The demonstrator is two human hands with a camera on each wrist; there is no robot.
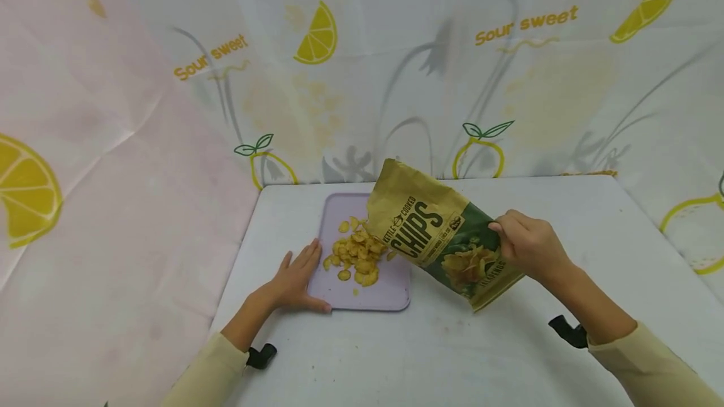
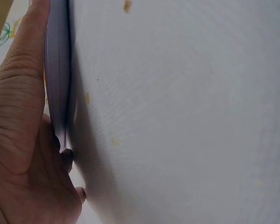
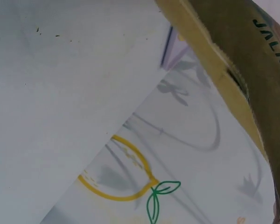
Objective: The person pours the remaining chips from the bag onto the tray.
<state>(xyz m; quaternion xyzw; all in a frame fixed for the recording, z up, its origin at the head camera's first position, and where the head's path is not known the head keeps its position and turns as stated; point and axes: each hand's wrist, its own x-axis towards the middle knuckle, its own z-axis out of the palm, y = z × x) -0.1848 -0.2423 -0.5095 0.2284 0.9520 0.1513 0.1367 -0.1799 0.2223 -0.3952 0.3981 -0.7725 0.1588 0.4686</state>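
Observation:
In the head view a lilac tray (image 1: 367, 300) lies on the white table with a heap of yellow chips (image 1: 357, 251) on it. My left hand (image 1: 295, 284) rests against the tray's near left corner, fingers stretched along the left side and thumb at the front edge. The left wrist view shows the left hand (image 2: 18, 121) against the side of the tray (image 2: 59, 70). My right hand (image 1: 528, 244) grips the bottom end of a green and tan chip bag (image 1: 435, 231). The bag tilts down to the left, its top end over the tray's right side. Part of the bag (image 3: 238, 70) crosses the right wrist view.
The white table (image 1: 588, 225) meets a printed lemon curtain (image 1: 362, 80) at its back edge. A pinkish cloth (image 1: 113, 218) hangs along the left. Small crumbs lie on the table around the tray. A black strap end (image 1: 568, 331) sticks out from the right wrist.

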